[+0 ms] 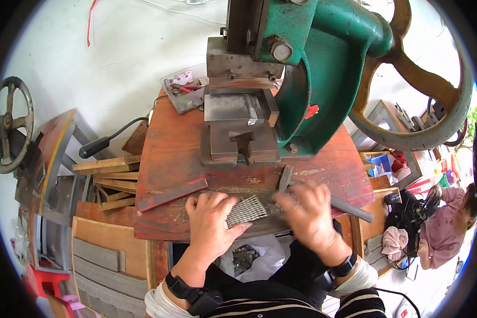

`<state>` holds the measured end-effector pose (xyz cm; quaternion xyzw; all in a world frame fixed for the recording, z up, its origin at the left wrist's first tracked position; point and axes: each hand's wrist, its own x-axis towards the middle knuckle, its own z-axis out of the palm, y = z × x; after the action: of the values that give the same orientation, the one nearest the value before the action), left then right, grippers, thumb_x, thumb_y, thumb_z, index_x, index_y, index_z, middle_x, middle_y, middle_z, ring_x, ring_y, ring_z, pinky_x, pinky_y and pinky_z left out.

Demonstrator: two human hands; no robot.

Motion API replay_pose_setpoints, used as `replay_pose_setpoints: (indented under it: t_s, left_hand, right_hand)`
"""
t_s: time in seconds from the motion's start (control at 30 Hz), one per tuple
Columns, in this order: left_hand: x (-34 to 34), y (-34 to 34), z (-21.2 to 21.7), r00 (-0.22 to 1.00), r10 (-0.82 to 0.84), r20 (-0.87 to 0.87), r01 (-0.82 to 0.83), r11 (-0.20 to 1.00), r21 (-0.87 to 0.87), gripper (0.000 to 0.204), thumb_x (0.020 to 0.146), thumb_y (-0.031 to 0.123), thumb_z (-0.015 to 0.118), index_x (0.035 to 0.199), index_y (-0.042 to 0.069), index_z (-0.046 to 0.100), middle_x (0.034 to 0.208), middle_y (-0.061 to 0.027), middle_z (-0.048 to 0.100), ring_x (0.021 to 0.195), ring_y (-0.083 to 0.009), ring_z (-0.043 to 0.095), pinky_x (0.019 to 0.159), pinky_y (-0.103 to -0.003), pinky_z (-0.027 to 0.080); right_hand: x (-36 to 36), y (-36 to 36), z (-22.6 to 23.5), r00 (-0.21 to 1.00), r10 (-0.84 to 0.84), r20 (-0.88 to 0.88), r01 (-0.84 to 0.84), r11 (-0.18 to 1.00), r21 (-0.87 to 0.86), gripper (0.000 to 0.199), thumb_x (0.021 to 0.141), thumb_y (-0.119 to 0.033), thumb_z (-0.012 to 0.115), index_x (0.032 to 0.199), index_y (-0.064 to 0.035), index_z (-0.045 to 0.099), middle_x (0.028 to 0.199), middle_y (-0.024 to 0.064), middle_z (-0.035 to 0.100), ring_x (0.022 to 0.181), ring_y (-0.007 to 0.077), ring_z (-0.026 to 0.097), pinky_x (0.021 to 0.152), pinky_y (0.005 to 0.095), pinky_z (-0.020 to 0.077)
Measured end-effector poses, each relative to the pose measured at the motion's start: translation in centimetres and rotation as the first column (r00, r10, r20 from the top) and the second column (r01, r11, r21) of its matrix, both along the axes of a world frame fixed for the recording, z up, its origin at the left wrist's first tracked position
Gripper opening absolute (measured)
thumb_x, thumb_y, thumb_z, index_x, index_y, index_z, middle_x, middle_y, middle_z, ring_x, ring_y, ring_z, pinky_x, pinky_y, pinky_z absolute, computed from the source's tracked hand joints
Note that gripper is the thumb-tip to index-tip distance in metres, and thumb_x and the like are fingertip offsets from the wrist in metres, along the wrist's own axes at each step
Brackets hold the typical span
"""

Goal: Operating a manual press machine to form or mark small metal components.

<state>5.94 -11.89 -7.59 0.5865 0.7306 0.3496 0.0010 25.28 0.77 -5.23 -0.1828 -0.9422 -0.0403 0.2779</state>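
Note:
A small block of grey ridged metal strips (247, 211) sits near the front edge of the wooden bench top. My left hand (209, 217) has its thumb and index finger around the block's left side. Just to the right hovers my right hand (306, 214), smeared by motion, so whether its fingers hold anything is unclear. A hammer (354, 209) lies partly behind that hand, its head pointing away from me. To the left of my left hand rests a flat bar with red edges (172, 195).
A green press (331, 79) with a steel die block (244, 142) and a large handwheel (408, 139) stands behind. A plastic tray (183, 106) of tools is at the back left. Ridged strips (108, 283) fill a wooden tray at lower left. Another person (442, 228) sits far right.

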Motion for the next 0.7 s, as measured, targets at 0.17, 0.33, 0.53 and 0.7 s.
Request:
replay_pose_setpoints:
  t_s: [0.17, 0.33, 0.53, 0.7]
  left_hand:
    - [0.3, 0.3, 0.3, 1.000, 0.005, 0.023, -0.004, 1.000, -0.018, 0.054, 0.058, 0.028, 0.087, 0.104, 0.008, 0.069, 0.102, -0.0033, 0.061, 0.102, -0.0256, 0.053, 0.097, -0.048, 0.030]
    - [0.4, 0.2, 0.4, 1.000, 0.016, 0.023, -0.015, 1.000, -0.027, 0.054, 0.058, 0.027, 0.087, 0.105, 0.008, 0.069, 0.102, -0.0029, 0.061, 0.102, -0.0255, 0.053, 0.098, -0.048, 0.030]
    - [0.3, 0.3, 0.1, 1.000, 0.006, -0.006, -0.007, 1.000, -0.020, 0.051, 0.061, 0.030, 0.086, 0.104, 0.009, 0.069, 0.104, -0.0023, 0.061, 0.103, -0.0249, 0.053, 0.094, -0.049, 0.031]
    - [0.2, 0.2, 0.3, 1.000, 0.005, -0.013, -0.005, 0.999, -0.034, 0.051, 0.062, 0.030, 0.086, 0.106, 0.010, 0.069, 0.105, -0.0023, 0.061, 0.103, -0.0249, 0.053, 0.095, -0.050, 0.031]
  right_hand:
    - [-2.7, -1.7, 0.4, 0.981, 0.071, 0.180, -0.074, 0.997, 0.011, 0.042, 0.079, -0.021, 0.063, 0.120, -0.0262, 0.065, 0.127, 0.0063, 0.053, 0.122, 0.0302, 0.045, 0.095, 0.0514, 0.0353]
    - [-2.4, -1.4, -0.1, 0.984, 0.092, 0.153, -0.100, 0.994, 0.050, 0.039, 0.079, -0.021, 0.060, 0.118, -0.0237, 0.067, 0.125, 0.0052, 0.054, 0.122, 0.0291, 0.044, 0.096, 0.0526, 0.0330]
    - [-2.2, -1.3, -0.8, 0.992, 0.093, 0.091, -0.100, 0.992, 0.077, 0.038, 0.077, -0.023, 0.061, 0.114, -0.0205, 0.069, 0.119, 0.0034, 0.058, 0.117, 0.0268, 0.049, 0.096, 0.0512, 0.0339]
    - [-1.9, -0.6, -0.5, 0.985, 0.157, 0.065, -0.164, 0.980, 0.111, 0.038, 0.075, -0.023, 0.062, 0.112, -0.0168, 0.069, 0.114, 0.0037, 0.060, 0.112, 0.0261, 0.052, 0.094, 0.0494, 0.0373]
